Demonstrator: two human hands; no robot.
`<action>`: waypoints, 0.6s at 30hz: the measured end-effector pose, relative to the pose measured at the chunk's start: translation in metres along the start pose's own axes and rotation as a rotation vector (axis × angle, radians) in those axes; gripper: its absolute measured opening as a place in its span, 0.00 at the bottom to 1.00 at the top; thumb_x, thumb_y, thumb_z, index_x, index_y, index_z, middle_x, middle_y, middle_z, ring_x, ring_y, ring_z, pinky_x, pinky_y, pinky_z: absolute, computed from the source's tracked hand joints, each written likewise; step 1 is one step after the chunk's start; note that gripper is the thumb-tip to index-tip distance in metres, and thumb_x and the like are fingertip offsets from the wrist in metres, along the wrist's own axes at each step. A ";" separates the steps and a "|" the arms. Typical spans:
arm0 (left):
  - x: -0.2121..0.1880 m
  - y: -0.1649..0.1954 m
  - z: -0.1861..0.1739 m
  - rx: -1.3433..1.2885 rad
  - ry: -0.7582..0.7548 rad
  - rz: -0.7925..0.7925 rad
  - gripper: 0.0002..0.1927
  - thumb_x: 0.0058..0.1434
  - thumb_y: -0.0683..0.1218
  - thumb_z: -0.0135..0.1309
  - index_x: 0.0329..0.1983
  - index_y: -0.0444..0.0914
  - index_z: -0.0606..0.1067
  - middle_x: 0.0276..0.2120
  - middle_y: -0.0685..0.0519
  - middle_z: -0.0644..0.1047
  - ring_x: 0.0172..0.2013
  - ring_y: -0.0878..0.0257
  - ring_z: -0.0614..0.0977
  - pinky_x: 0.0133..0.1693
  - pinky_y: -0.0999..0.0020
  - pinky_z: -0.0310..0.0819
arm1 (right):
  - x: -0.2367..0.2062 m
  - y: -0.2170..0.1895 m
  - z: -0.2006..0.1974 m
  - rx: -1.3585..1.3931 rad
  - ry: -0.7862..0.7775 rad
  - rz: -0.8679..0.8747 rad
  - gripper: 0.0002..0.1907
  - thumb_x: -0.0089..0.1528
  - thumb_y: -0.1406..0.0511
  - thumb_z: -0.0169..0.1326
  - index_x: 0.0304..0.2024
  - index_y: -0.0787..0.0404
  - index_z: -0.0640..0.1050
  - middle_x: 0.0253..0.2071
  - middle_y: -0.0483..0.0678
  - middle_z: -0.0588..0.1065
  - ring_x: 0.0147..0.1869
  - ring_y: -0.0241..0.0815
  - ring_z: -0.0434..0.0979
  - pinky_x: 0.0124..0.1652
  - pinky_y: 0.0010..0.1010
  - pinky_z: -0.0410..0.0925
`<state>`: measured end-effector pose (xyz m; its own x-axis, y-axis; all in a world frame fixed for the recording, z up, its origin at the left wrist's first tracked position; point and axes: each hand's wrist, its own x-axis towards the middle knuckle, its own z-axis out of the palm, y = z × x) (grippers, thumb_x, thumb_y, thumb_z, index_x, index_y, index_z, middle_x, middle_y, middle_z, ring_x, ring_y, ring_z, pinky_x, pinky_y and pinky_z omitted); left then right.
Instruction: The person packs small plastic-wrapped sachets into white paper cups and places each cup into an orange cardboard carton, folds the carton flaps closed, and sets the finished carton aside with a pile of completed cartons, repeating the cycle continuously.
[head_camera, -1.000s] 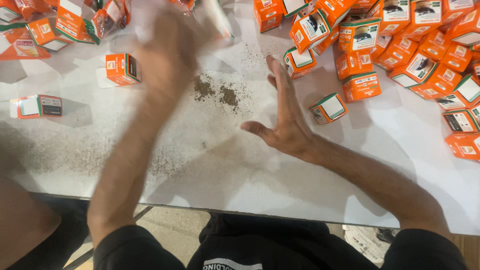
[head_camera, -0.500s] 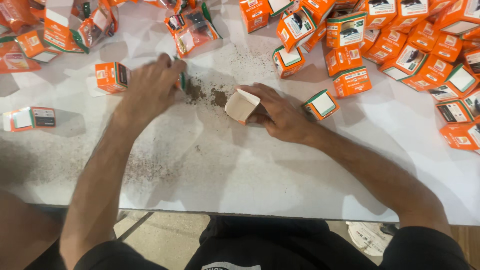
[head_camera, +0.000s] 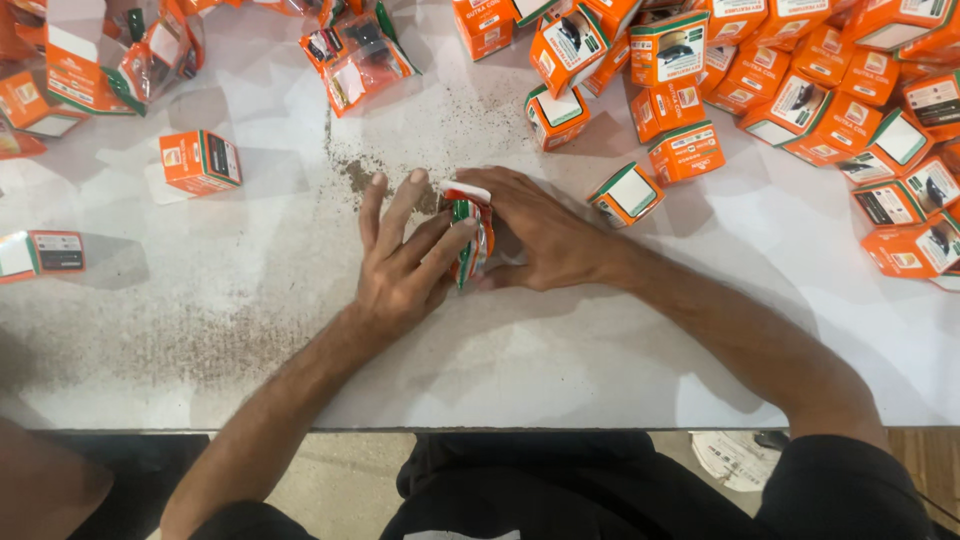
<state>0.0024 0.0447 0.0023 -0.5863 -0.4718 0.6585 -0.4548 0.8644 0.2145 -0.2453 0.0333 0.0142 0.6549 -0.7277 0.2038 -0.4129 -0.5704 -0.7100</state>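
On the white table, a heap of well over twenty assembled orange cartons fills one to three o'clock; about four lie scattered left. One flattened carton at centre remains unformed, pressed between the left hand and right hand.

One small orange, green and white box stands on edge at table centre. Heap of like orange boxes upper right; two loose boxes lie left
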 end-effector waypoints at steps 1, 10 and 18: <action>0.001 0.003 -0.001 0.026 -0.023 -0.048 0.24 0.53 0.43 0.68 0.54 0.36 0.79 0.54 0.48 0.75 0.68 0.40 0.67 0.64 0.25 0.53 | 0.001 -0.005 0.005 -0.018 0.067 -0.020 0.48 0.50 0.62 0.72 0.67 0.63 0.62 0.65 0.59 0.63 0.72 0.64 0.60 0.68 0.51 0.56; 0.028 0.015 0.000 -0.164 -0.053 -0.527 0.09 0.65 0.42 0.62 0.48 0.40 0.78 0.68 0.38 0.59 0.66 0.38 0.61 0.65 0.39 0.59 | -0.002 -0.023 0.017 0.024 0.139 0.212 0.43 0.56 0.69 0.68 0.70 0.61 0.62 0.58 0.57 0.69 0.64 0.60 0.69 0.60 0.46 0.66; 0.028 0.003 0.026 -0.575 -0.018 -0.933 0.08 0.66 0.39 0.54 0.46 0.31 0.71 0.31 0.49 0.75 0.29 0.62 0.74 0.31 0.67 0.68 | -0.014 -0.026 0.029 0.142 0.348 0.153 0.42 0.60 0.70 0.66 0.70 0.59 0.57 0.63 0.58 0.73 0.65 0.60 0.77 0.60 0.41 0.71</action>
<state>-0.0331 0.0296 0.0029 -0.1856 -0.9812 0.0527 -0.3467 0.1155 0.9308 -0.2254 0.0693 0.0099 0.3288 -0.8997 0.2870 -0.3815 -0.4045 -0.8312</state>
